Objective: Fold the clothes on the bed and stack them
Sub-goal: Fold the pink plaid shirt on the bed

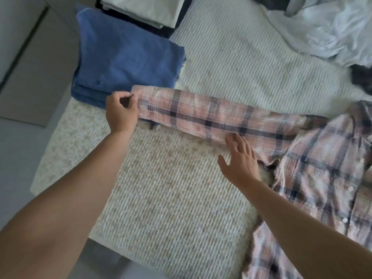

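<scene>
A plaid shirt (314,168) lies on the bed (241,63) at the right of the frame, one sleeve (211,115) stretched out leftward across the middle. The left hand (121,111) pinches the cuff at the sleeve's end, fingers curled. The right hand (239,160) lies flat with fingers spread, its fingertips touching the sleeve's lower edge near the shirt's body. Folded jeans (124,57) sit at upper left, just above the cuff, with a folded pale stack (145,9) beyond them. Crumpled white clothes (322,31) lie at upper right.
</scene>
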